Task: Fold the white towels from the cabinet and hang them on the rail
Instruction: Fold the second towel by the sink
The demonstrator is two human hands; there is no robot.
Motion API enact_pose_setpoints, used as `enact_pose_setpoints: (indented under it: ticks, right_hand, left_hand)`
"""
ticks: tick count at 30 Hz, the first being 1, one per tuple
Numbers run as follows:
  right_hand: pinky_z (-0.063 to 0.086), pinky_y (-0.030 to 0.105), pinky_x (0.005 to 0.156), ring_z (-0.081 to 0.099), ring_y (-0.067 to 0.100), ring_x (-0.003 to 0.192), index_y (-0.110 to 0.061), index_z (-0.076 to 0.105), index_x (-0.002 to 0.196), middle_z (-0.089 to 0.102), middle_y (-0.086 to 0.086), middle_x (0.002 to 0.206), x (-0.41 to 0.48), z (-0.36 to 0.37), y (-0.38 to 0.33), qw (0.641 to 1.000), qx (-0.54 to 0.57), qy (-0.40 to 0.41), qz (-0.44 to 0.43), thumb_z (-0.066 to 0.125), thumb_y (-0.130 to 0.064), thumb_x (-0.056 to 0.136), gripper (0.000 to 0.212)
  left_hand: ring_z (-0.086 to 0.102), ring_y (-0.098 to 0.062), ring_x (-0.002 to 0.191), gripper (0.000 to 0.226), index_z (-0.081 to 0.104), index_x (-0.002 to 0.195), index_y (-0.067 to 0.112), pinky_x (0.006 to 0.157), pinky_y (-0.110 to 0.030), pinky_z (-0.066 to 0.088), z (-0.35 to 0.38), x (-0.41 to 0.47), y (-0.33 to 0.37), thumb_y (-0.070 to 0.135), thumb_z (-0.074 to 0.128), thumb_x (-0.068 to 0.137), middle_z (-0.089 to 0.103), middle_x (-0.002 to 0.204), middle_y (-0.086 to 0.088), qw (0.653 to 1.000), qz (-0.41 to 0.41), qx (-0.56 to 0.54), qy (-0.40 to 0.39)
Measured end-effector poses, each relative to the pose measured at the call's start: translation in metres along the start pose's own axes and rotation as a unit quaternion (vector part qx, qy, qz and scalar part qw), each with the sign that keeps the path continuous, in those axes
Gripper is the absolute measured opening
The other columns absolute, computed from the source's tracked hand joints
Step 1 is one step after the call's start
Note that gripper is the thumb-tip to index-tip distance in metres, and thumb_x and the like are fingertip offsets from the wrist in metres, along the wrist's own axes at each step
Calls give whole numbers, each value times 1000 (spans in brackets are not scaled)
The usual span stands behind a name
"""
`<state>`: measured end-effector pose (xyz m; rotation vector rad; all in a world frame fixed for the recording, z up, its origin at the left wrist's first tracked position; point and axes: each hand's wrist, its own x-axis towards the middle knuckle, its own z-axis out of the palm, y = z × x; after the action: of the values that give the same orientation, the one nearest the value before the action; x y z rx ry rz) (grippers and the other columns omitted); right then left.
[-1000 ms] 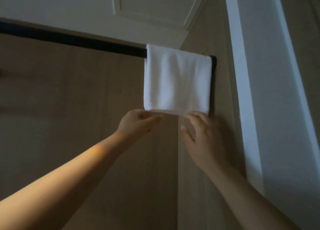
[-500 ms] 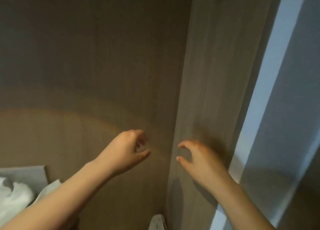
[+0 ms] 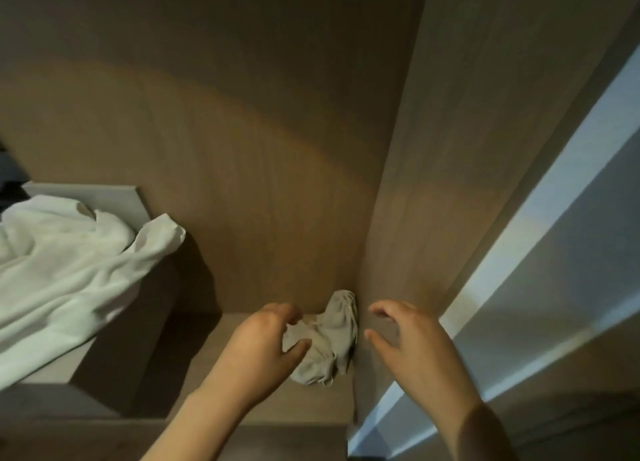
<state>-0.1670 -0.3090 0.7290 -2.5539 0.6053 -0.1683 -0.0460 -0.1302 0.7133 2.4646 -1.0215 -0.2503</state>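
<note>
Crumpled white towel [image 3: 329, 339] wadded in the cabinet shelf [image 3: 214, 339] corner against the side wall looks light and limp, so pinch a hem; left hand [image 3: 266, 349] and right hand [image 3: 415, 349] hover either side, each grip loose and empty.

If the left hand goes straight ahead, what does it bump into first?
Most likely the crumpled white towel, tucked in the corner just ahead of the left hand; depth is unclear.
</note>
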Motion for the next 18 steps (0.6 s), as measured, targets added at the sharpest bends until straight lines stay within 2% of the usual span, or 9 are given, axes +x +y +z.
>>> enact_pose_setpoints:
  ticks: [3, 8, 12, 18]
  right_hand:
    - [37, 6, 82, 52, -3, 102, -31, 57, 128, 57, -16, 125, -4, 17, 2, 998, 15, -56, 19, 63, -33, 93, 36]
    - [44, 16, 95, 54, 1, 110, -29, 59, 127, 59, -13, 126, 1, 39, -15, 994, 7, -106, 16, 65, -31, 92, 36]
    - [46, 20, 94, 54, 2, 110, -31, 59, 124, 59, -14, 124, 7, 55, -49, 993, -6, -118, -12, 66, -32, 90, 35]
    - [45, 15, 90, 53, 0, 108, -30, 59, 124, 59, -15, 120, 12, 95, -127, 990, 4, -127, -64, 65, -29, 92, 33]
  left_hand:
    - [55, -1, 108, 41, 52, 128, 32, 85, -13, 45, 11, -16, -16, 46, 60, 90, 56, 125, 15, 999, -40, -3, -22]
    - [54, 0, 110, 42, 50, 128, 34, 83, -9, 38, 8, -38, -50, 47, 61, 89, 55, 126, 16, 996, -84, -8, -26]
    - [55, 0, 109, 41, 52, 126, 35, 84, -10, 40, -7, -56, -78, 47, 61, 88, 56, 125, 15, 994, -105, -23, -5]
    - [54, 1, 113, 43, 52, 129, 33, 90, -12, 40, -47, -97, -137, 47, 60, 89, 55, 128, 16, 992, -122, -32, 12]
